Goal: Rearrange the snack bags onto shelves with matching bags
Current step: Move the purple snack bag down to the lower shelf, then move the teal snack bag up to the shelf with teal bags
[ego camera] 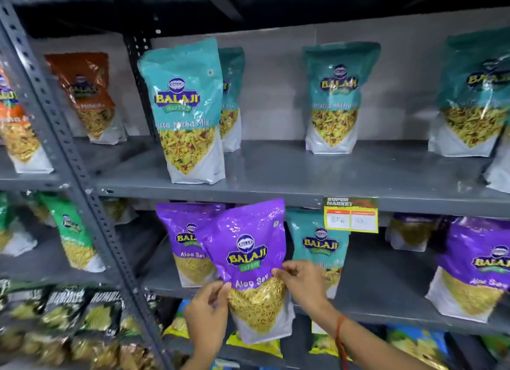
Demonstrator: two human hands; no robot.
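I hold a purple Aloo Sev bag (pixel 248 248) upright in front of the middle shelf (pixel 386 311). My left hand (pixel 207 311) pinches its lower left edge and my right hand (pixel 302 281) grips its right edge. Behind it another purple Aloo Sev bag (pixel 182 240) stands on that shelf, and a teal Khatta Mitha Mix bag (pixel 320 245) stands just to the right. A third purple bag (pixel 474 267) sits at the far right. On the upper shelf (pixel 303 176) stand several teal bags, the nearest one (pixel 185 110) at the front left.
A grey slotted upright post (pixel 69 160) splits the rack. Left of it stand orange bags (pixel 88 94) above and a green bag (pixel 74 237) below. Black snack packs (pixel 71 314) fill the bottom left. A yellow price tag (pixel 351 215) hangs from the upper shelf's edge.
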